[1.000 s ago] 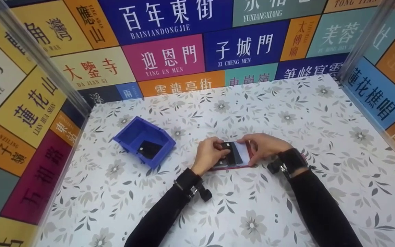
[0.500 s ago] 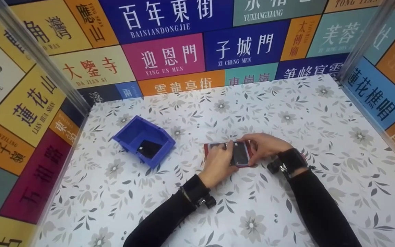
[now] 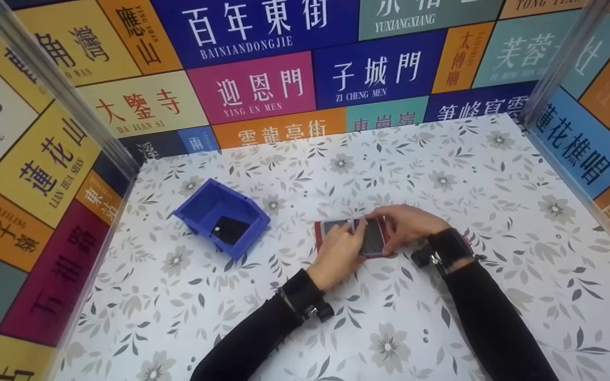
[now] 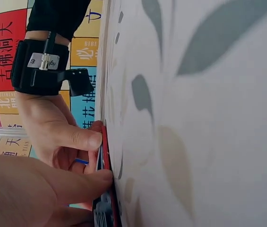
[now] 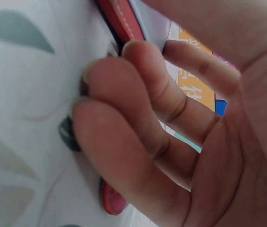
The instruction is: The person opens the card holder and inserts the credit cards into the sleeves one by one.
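A red card holder [image 3: 317, 233] lies opened flat on the table, with see-through sleeves inside. A black card [image 3: 373, 239] sits in its right half, covered partly by my fingers. My left hand [image 3: 337, 250] lies over the middle of the holder, its fingers fairly straight and pressing on the sleeve. Its thumb [image 4: 93, 182] touches the near edge. With thumb and fingers, my right hand [image 3: 408, 225] grips the holder's right end. Stitched red edging [image 5: 120, 19] shows beside the right fingers in the right wrist view.
To the left stands a blue plastic bin [image 3: 194, 209] with a black chip card [image 3: 231, 229] inside. The table [image 3: 262, 328] has a leaf-and-flower cover. Colourful sign-printed walls [image 3: 262, 87] rise at the back and sides.
My left hand has slid the black card rightward into the right half, gone from pinching it to pressing on top, and now lies a little further along. My right hand has stayed put.
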Demonstrator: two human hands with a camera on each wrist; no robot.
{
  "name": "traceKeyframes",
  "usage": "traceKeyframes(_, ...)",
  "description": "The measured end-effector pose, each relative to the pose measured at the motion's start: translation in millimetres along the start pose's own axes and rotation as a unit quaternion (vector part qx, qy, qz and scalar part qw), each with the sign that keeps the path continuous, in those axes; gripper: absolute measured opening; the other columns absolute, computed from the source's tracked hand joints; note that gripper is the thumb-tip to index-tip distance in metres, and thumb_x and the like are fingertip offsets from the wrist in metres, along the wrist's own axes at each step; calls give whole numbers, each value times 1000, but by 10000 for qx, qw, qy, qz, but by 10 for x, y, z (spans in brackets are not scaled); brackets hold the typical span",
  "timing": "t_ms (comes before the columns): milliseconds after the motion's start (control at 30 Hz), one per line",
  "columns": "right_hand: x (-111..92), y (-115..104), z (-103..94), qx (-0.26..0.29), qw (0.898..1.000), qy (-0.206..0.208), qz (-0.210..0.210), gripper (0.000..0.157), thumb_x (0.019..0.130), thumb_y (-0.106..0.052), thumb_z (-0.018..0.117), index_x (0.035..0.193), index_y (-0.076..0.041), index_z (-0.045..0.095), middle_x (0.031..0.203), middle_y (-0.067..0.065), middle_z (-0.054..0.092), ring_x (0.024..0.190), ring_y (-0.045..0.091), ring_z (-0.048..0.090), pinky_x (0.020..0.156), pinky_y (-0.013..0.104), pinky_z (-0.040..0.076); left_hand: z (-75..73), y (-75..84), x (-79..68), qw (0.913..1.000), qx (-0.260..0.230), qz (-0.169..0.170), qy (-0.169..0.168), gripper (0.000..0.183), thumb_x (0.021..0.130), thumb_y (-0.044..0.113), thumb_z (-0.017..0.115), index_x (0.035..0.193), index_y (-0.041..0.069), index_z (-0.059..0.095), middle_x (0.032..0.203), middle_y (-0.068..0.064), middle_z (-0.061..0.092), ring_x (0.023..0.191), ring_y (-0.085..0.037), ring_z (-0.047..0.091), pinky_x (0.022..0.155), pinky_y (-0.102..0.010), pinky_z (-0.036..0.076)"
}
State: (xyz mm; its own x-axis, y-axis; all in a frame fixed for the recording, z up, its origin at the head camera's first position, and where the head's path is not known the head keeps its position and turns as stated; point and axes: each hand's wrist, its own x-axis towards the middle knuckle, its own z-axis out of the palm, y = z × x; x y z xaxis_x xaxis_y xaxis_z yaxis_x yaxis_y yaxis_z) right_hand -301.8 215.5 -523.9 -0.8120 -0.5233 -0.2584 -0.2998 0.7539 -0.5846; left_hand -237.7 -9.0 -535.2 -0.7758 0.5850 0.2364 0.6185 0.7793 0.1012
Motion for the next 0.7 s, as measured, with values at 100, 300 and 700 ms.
traceKeyframes(100, 1, 3, -3, 66, 10000, -14, -45, 95, 63, -23, 98, 148, -22, 56, 87, 6, 65, 70, 20, 58, 57, 33, 50, -52, -107, 4, 9986, -510, -86, -110, 88, 79, 33, 89, 150, -1, 50, 108, -11, 76, 106, -27, 66, 93, -39, 53)
traceKeyframes(300, 35, -9, 27, 196, 9995, 28, -235, 94, 61, -19, 100, 145, -21, 57, 81, 2, 64, 68, 17, 58, 59, 31, 49, -219, -534, -68, 9906, -942, -586, -797, 112, 64, 44, 97, 157, 12, 43, 144, -8, 63, 123, -29, 57, 106, -46, 49)
traceKeyframes(700, 20, -10, 20, 683, 9976, -44, -131, 97, 61, -11, 98, 147, -22, 53, 88, 6, 65, 72, 20, 60, 62, 32, 52, -218, -823, -91, 9759, -1550, -781, -1324, 102, 58, 38, 101, 145, 9, 57, 137, -7, 63, 121, -27, 57, 106, -44, 51)
